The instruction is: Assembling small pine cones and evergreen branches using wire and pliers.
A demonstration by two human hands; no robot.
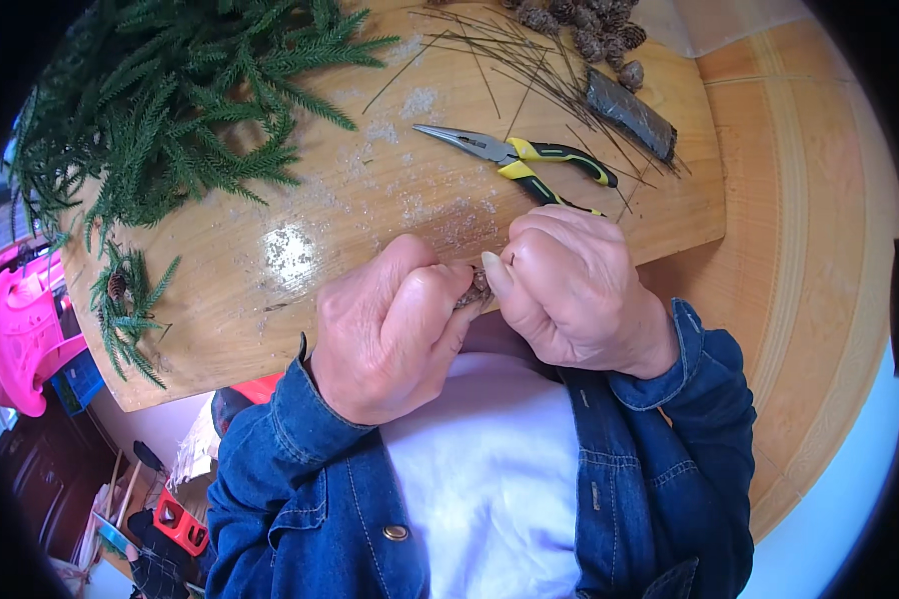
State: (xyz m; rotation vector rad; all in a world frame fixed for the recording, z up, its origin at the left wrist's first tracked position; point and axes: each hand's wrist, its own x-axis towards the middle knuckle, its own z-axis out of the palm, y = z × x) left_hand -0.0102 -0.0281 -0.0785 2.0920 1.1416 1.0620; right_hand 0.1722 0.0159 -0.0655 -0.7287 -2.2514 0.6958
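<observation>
The left grip (390,324) pinches a small brown scaly cone (476,289); the right grip (584,285) is closed just beside it, contents unclear. Yellow-and-black metal pliers (520,151) lie beyond that grip on the glossy wooden desk (195,309).

The left hand (390,324) is gripping a small, brown, scaly cone (476,288), while the right hand (584,290) is bunching its fingers just beside it. Yellow-and-black long-nose pliers (515,155) are lying on the glossy light-wood surface (210,334), thin dark stems (559,88) are fanning out beyond them, and green needle-leaved branches (190,100) are sprawling leftward.
</observation>
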